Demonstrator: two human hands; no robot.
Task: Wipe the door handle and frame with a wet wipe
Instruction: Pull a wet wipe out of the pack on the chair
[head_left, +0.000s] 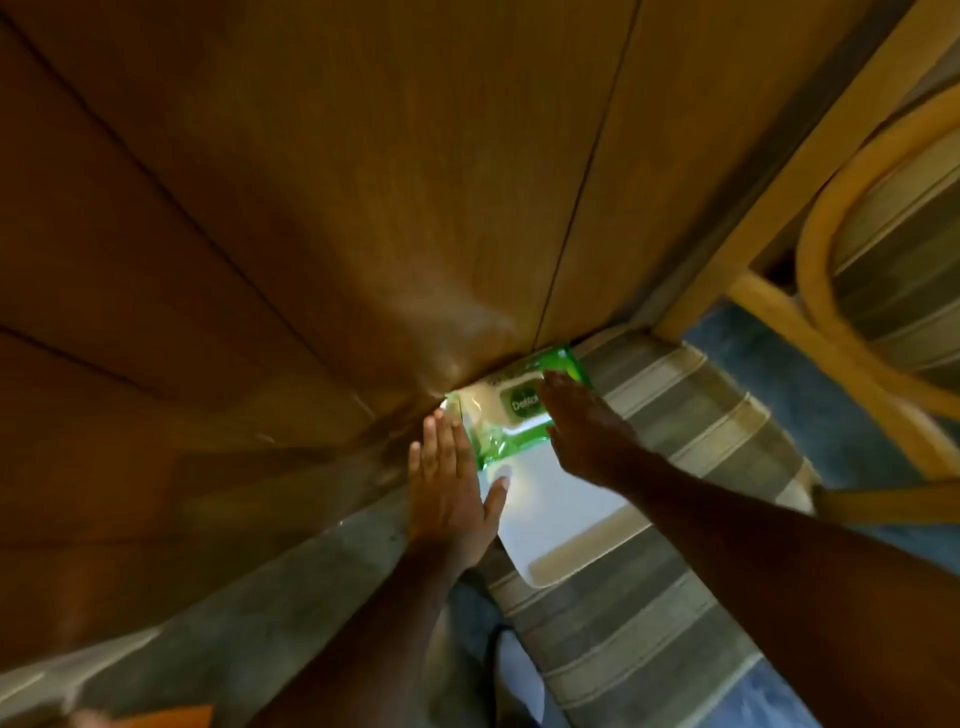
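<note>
A green pack of wet wipes (511, 413) lies on a striped cushion (685, 421), pushed up against the wooden door (311, 208). My left hand (449, 483) is flat with its fingers apart, its fingertips just at the pack's left end. My right hand (582, 423) reaches in from the right, fingers spread over the pack's right half, touching or nearly touching it. Neither hand has closed on the pack. No door handle shows in this view.
A wooden chair frame (779, 218) with a curved armrest (841, 291) stands at the right. Blue carpet (810, 395) shows beneath it. A grey sill strip (291, 587) runs along the door's foot. A bright patch of light falls on the cushion.
</note>
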